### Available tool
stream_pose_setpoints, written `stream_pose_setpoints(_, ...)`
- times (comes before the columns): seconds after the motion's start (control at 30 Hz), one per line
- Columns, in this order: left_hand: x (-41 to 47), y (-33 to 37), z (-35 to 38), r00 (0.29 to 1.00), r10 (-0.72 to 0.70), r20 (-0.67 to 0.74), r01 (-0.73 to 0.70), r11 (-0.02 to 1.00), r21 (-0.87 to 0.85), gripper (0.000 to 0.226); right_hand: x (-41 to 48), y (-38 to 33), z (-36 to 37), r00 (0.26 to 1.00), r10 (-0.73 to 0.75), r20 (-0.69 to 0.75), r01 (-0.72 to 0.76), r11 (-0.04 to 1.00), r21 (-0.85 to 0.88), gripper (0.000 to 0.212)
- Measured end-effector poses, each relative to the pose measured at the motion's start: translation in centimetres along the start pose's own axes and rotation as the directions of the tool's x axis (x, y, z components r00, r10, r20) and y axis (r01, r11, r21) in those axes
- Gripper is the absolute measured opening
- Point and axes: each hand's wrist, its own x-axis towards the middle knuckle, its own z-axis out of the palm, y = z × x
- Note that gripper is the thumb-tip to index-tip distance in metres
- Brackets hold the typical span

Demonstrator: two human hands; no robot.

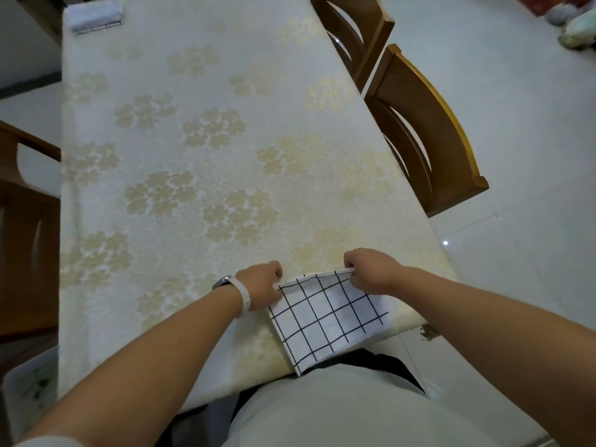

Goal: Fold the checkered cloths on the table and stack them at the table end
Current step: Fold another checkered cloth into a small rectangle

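Now both hands pinch checkered cloth far edge.

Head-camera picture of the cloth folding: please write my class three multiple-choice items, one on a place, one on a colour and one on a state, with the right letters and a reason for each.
1. Where on the table does the folded stack lie?
A. At the near edge by the person
B. At the far left corner
C. In the middle

2. What colour are the grid lines on the checkered cloth?
A. Red
B. Green
C. Black

3. How is the checkered cloth held?
A. The left hand and the right hand each pinch a far corner
B. Only one hand touches it
C. It lies untouched

Answers:
1 B: the stack sits at the table's far left corner.
2 C: black lines cross white fabric.
3 A: both hands grip the cloth's far edge, one at each corner.
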Motion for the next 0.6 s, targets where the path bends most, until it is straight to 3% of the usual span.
stream_pose_setpoints(0.07,-0.6,-0.1,0.1,0.999,0.043,-0.016,-0.043,0.999,-0.011,0.008,-0.4,0.0,-0.3,1.0,-0.008,0.025,0.007,1.0,0.012,0.018)
stream_pose_setpoints(0.17,-1.4,0.0,0.0,0.991,0.086,-0.106,-0.101,0.985,-0.143,0.013,-0.5,-0.4,-0.6,0.999,-0.036,0.023,0.037,0.999,-0.011,0.019)
stream_pose_setpoints(0.23,-2.0,-0.2,-0.1,0.986,0.072,-0.152,-0.107,0.966,-0.237,0.01,-0.5,-0.8,-0.7,0.998,-0.056,-0.011,0.056,0.998,-0.006,0.008)
stream_pose_setpoints(0.47,-3.0,-1.6,0.2,0.984,-0.051,-0.173,-0.028,0.905,-0.425,0.01,-1.3,-0.4,-2.0,0.998,-0.034,-0.049,0.035,0.999,0.02,0.011)
stream_pose_setpoints(0.6,-3.3,-0.9,-0.1,0.976,-0.049,-0.212,-0.065,0.866,-0.496,0.012,-1.8,-0.7,-2.8,0.999,-0.043,-0.004,0.043,0.999,-0.005,0.01)
